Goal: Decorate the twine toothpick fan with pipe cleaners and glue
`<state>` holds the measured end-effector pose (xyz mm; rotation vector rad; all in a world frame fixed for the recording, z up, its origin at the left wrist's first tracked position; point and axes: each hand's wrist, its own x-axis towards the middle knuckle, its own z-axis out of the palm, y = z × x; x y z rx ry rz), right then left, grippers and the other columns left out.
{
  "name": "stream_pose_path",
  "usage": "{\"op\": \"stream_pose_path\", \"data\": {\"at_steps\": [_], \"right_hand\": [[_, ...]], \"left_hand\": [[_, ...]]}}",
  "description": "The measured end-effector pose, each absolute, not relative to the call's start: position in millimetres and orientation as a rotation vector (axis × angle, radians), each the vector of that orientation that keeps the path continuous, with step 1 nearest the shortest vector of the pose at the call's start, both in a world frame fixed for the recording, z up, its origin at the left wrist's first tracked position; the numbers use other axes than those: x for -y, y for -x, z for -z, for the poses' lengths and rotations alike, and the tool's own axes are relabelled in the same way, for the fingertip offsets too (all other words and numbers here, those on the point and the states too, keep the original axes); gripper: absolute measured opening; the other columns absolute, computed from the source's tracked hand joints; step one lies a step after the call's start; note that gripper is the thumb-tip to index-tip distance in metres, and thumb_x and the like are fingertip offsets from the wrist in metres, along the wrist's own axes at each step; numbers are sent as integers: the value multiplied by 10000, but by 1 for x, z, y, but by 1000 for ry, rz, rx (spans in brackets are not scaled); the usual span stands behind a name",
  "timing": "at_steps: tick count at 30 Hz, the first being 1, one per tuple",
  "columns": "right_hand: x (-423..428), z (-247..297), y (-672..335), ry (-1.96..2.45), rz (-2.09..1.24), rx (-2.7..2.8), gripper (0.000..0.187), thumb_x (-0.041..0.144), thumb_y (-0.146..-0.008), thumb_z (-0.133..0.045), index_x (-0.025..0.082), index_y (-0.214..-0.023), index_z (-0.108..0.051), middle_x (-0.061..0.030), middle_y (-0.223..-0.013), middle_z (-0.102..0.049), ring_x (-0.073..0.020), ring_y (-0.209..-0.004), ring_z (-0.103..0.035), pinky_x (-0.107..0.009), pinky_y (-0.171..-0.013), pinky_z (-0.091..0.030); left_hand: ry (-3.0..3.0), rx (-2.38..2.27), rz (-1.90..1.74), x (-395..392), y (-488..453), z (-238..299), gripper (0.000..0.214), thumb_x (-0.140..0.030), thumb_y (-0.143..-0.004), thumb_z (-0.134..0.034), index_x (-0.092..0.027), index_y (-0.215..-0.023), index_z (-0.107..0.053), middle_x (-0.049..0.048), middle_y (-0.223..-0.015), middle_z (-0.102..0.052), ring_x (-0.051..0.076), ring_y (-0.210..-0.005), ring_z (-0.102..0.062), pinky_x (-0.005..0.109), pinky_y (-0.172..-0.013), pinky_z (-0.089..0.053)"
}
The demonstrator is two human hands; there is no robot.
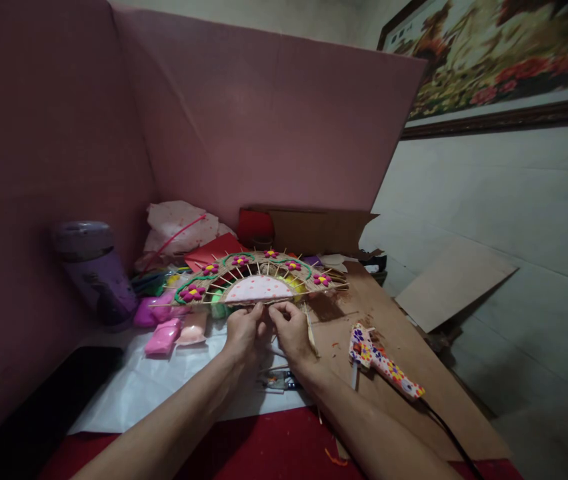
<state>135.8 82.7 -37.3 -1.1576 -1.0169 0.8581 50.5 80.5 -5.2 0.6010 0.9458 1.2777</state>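
A half-round fan craft [259,277] made of thin sticks and woven twine, with pink clay flowers along a green arc and a pale pink centre, stands upright in front of me. My left hand [245,332] pinches its lower straight edge near the middle, fingers closed. My right hand [291,328] pinches the same edge just to the right, fingers closed, with a thin stick [311,330] hanging down beside it. Both hands sit over white paper [164,380].
A flower-patterned glue gun [384,363] with a black cord lies on brown cardboard [414,373] at right. Pink clay packets [164,333] and a purple bottle [95,270] are at left. Pink boards [264,120] wall the back. A dark phone-like slab [64,387] lies at lower left.
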Motion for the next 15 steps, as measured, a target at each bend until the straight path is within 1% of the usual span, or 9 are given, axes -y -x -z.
{"op": "stream_pose_path", "data": {"at_steps": [2, 6, 11, 13, 15], "right_hand": [[-82, 35, -137, 1168, -819, 1012, 176, 326, -661, -598, 150, -656, -604, 15, -568, -577, -114, -541, -482, -220, -510, -379], [-79, 27, -139, 1170, -758, 1013, 203, 347, -703, -568, 148, -667, -582, 19, -569, -552, -117, -553, -474, -231, -537, -389], [-74, 11, -146, 1131, -683, 1085, 198, 344, -719, -579, 147, -701, -596, 15, -632, -560, -122, -612, -492, -235, -594, -404], [-71, 2, -152, 1117, -632, 1148, 204, 349, -730, -574, 146, -718, -598, 11, -636, -562, -123, -608, -497, -232, -580, -403], [-65, -10, -162, 1124, -567, 1228, 217, 359, -753, -558, 146, -728, -597, 4, -641, -569, -124, -604, -506, -233, -576, -403]], "left_hand": [[-619, -946, -1259, -82, -50, 6, 347, -330, -575, -742, -140, -463, -473, -57, -258, -362, 43, -242, -287, 174, -309, -205], [-660, -937, -1219, -84, -47, 9, 291, -340, -583, -730, -115, -538, -553, -47, -258, -385, 47, -241, -287, 176, -312, -197], [-714, -951, -1201, -84, -43, 14, 315, -368, -537, -752, -110, -581, -577, -56, -284, -399, 41, -252, -300, 168, -310, -146], [-710, -962, -1213, -84, -41, 15, 315, -345, -515, -766, -100, -596, -584, -38, -348, -470, 30, -265, -314, 167, -309, -128], [-707, -946, -1237, -82, -38, 14, 323, -322, -497, -776, -94, -637, -595, -1, -481, -578, 19, -289, -339, 167, -308, -118]]}}
